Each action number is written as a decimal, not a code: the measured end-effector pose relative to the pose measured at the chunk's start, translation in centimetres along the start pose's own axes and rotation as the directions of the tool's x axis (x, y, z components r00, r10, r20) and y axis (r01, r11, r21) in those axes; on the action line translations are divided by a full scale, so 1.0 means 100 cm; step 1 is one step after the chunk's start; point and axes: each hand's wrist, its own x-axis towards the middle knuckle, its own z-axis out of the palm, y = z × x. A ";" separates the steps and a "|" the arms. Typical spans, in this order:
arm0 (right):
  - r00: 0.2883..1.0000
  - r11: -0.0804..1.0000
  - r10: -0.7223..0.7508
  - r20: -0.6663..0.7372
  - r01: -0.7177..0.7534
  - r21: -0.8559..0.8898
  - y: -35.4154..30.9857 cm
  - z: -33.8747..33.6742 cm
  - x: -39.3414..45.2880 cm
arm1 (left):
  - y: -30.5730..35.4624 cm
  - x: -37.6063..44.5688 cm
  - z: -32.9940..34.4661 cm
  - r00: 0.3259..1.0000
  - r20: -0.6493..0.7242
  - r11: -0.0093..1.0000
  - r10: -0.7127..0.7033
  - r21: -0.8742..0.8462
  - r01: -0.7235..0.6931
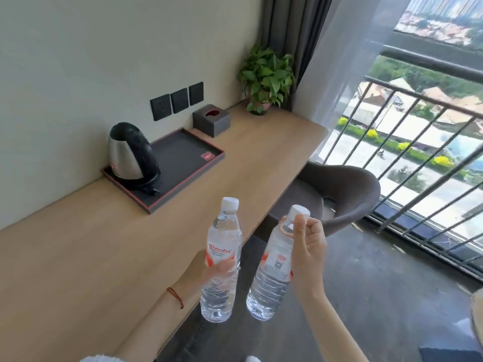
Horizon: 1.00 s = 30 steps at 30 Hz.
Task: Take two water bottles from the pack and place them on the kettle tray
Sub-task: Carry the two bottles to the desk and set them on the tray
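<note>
A dark kettle tray (180,163) with a red rim lies on the wooden desk (78,244) against the wall. At its left end stands a steel and black kettle (132,155); the rest of the tray is bare except for a small red card (206,156) near its right edge. Beyond the tray sit a dark tissue box (212,120) and a potted plant (265,79).

Both water bottles are held in the air over the desk's front edge, well apart from the tray. The left hand (209,267) wraps around the middle of the left bottle (222,259), fingers closed on its label, bottle upright. The right hand (308,246) pinches the right bottle (274,267) at its neck just under the white cap, thumb and fingers together on it; this bottle tilts slightly. Both bottles are full of clear water and capped.
</note>
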 end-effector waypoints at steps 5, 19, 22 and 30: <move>0.989 1.000 0.005 0.145 -0.006 0.004 0.006 0.007 0.096 | 0.017 0.069 0.011 0.992 -0.128 0.997 0.008 -0.077 -0.018; 0.883 0.989 -0.051 0.467 0.109 -0.097 0.063 0.104 0.312 | 0.037 0.259 -0.024 0.889 -0.436 0.961 -0.139 -0.275 0.015; 0.844 0.976 -0.052 0.534 0.156 -0.150 0.073 0.128 0.340 | 0.047 0.284 -0.032 0.824 -0.545 0.962 -0.156 -0.273 0.002; 0.636 0.932 -0.049 0.770 0.307 -0.195 0.105 0.177 0.393 | 0.040 0.320 -0.047 0.625 -0.753 0.963 -0.207 -0.268 -0.004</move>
